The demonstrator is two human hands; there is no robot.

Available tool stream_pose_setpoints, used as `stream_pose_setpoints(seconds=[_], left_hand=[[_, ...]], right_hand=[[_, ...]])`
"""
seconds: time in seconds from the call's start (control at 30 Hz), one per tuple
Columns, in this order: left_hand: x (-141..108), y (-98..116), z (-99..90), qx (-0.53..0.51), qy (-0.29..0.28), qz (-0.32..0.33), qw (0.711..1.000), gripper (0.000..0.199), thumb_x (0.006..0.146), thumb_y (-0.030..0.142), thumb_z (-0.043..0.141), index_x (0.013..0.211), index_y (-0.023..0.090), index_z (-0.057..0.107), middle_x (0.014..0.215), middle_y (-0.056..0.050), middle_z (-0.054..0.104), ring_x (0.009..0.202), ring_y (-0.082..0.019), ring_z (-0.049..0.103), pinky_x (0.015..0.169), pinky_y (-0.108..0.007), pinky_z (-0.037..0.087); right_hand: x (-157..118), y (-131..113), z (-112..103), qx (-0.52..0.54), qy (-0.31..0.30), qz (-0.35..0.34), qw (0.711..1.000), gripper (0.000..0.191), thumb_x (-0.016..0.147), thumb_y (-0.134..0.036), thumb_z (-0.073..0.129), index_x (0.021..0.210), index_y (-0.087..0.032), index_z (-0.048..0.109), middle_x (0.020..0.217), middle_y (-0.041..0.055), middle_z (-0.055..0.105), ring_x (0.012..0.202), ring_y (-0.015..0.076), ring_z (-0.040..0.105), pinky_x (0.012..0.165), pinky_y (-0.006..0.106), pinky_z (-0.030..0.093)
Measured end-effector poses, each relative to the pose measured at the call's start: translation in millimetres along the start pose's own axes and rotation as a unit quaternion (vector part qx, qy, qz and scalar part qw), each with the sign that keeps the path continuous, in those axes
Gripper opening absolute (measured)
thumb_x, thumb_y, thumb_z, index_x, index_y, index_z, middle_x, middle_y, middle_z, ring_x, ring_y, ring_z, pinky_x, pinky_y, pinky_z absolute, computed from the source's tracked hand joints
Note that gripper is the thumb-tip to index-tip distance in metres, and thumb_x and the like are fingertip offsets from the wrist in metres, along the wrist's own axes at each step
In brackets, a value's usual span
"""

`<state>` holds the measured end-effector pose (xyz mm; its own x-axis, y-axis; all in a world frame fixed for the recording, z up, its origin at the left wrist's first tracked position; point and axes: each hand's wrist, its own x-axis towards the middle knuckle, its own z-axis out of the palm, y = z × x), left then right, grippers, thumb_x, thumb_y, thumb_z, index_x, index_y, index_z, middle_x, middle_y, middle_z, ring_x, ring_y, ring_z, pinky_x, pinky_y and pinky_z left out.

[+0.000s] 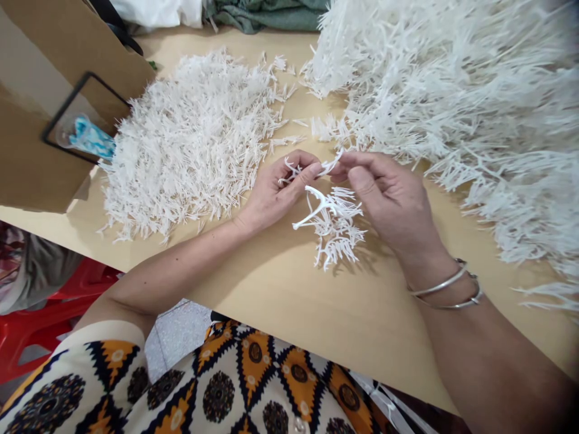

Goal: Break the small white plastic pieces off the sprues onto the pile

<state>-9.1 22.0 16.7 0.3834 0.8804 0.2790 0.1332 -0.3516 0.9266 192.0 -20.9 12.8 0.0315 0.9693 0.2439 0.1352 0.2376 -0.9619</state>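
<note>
Between my hands, over the middle of the table, is a white branched plastic sprig [332, 163]. My left hand [274, 191] is closed, pinching it between thumb and forefinger; thin forked tips show in the curl of the fingers. At the sprig's other end, the thumb and fingers of my right hand [395, 202] are closed on it; the exact grip is partly hidden. Just below the hands is a cluster of white sprigs [340, 229] with a thicker Y-shaped stem. Whether it hangs from my hands or lies on the table, I cannot tell.
A heap of small white sprigs [194, 138] covers the table's left side. A larger pile of longer white sprigs [434, 102] fills the right. A cardboard box [27, 150] stands at far left, beside a blue-and-white packet [93, 138]. Green cloth [271, 13] lies along the back.
</note>
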Motion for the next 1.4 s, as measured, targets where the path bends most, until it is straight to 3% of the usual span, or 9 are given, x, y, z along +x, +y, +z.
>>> stream_pose_setpoints(seconds=[0.17, 0.33, 0.53, 0.7, 0.8, 0.97, 1.1, 1.2, 1.4], left_hand=[[-1, 1, 2.4, -0.047, -0.02, -0.027, 0.998, 0.043, 0.099, 0.061, 0.066, 0.095, 0.018, 0.068, 0.087, -0.001, 0.072, 0.079, -0.01, 0.065, 0.078, -0.027, 0.053], [-1, -1, 2.4, -0.08, -0.006, -0.038, 0.996, 0.04, 0.101, 0.057, 0.065, 0.096, 0.018, 0.068, 0.086, -0.001, 0.071, 0.075, -0.01, 0.065, 0.075, -0.027, 0.054], [1, 0, 0.4, -0.075, 0.028, -0.031, 0.996, 0.041, 0.103, 0.059, 0.061, 0.095, 0.019, 0.066, 0.089, -0.002, 0.074, 0.075, -0.01, 0.066, 0.076, -0.028, 0.057], [1, -1, -2.3, -0.059, 0.039, -0.007, 0.997, 0.046, 0.107, 0.064, 0.048, 0.111, 0.023, 0.068, 0.11, -0.005, 0.076, 0.09, -0.014, 0.073, 0.085, -0.033, 0.061], [1, -8, -5.2, -0.024, 0.064, 0.035, 0.997, 0.051, 0.109, 0.066, 0.037, 0.122, 0.027, 0.066, 0.124, -0.007, 0.073, 0.107, -0.019, 0.073, 0.091, -0.037, 0.061], [2, -10, -10.2, 0.075, 0.173, 0.197, 0.962, 0.048, 0.101, 0.067, 0.055, 0.136, 0.034, 0.06, 0.14, -0.009, 0.061, 0.134, -0.028, 0.06, 0.105, -0.045, 0.055], [-1, 3, -4.9, 0.144, 0.103, 0.352, 0.919, 0.068, 0.092, 0.068, 0.071, 0.144, 0.026, 0.056, 0.132, -0.013, 0.064, 0.129, -0.03, 0.061, 0.112, -0.051, 0.053], [-5, 13, 2.1, 0.148, 0.033, 0.278, 0.948, 0.074, 0.089, 0.069, 0.075, 0.145, 0.025, 0.055, 0.139, -0.015, 0.066, 0.128, -0.03, 0.064, 0.112, -0.051, 0.054], [-8, 9, 2.1, 0.066, -0.046, 0.073, 0.994, 0.046, 0.094, 0.058, 0.074, 0.122, 0.022, 0.071, 0.121, -0.009, 0.078, 0.109, -0.02, 0.073, 0.103, -0.039, 0.058]], right_hand=[[2, 1, 5, 0.029, -0.016, 0.046, 0.998, 0.036, 0.092, -0.031, 0.08, 0.127, -0.03, 0.071, 0.105, -0.001, 0.084, 0.095, 0.0181, 0.081, 0.093, 0.039, 0.067], [0, -11, 2, 0.036, -0.016, 0.029, 0.999, 0.029, 0.1, -0.038, 0.073, 0.127, -0.026, 0.071, 0.097, 0.0001, 0.083, 0.093, 0.0166, 0.08, 0.093, 0.036, 0.065], [3, -15, -7, -0.008, -0.092, 0.079, 0.993, 0.032, 0.088, -0.031, 0.084, 0.118, -0.026, 0.076, 0.091, -0.0001, 0.081, 0.076, 0.0148, 0.072, 0.074, 0.032, 0.062], [7, -8, -10, 0.036, -0.048, 0.088, 0.994, 0.023, 0.08, -0.022, 0.088, 0.101, -0.026, 0.079, 0.094, -0.0006, 0.078, 0.084, 0.0145, 0.072, 0.08, 0.031, 0.062], [8, -5, -11, 0.081, -0.015, 0.079, 0.994, 0.022, 0.081, -0.02, 0.089, 0.1, -0.028, 0.081, 0.095, -0.0004, 0.078, 0.086, 0.0142, 0.071, 0.082, 0.03, 0.06], [7, -6, -9, 0.124, 0.005, 0.078, 0.989, 0.02, 0.083, -0.023, 0.09, 0.1, -0.029, 0.081, 0.089, -0.002, 0.077, 0.08, 0.0132, 0.072, 0.084, 0.03, 0.061], [6, -12, -3, 0.142, 0.016, 0.079, 0.987, 0.018, 0.082, -0.022, 0.089, 0.097, -0.028, 0.08, 0.085, -0.0036, 0.077, 0.078, 0.0117, 0.071, 0.082, 0.027, 0.061], [4, -16, 0, 0.136, 0.032, 0.051, 0.989, 0.017, 0.08, -0.017, 0.087, 0.091, -0.029, 0.079, 0.087, -0.0037, 0.077, 0.081, 0.0122, 0.07, 0.082, 0.028, 0.06], [1, -14, 4, 0.076, 0.051, 0.003, 0.996, 0.02, 0.079, -0.019, 0.088, 0.09, -0.031, 0.077, 0.087, -0.0045, 0.077, 0.079, 0.0165, 0.07, 0.08, 0.036, 0.062]])
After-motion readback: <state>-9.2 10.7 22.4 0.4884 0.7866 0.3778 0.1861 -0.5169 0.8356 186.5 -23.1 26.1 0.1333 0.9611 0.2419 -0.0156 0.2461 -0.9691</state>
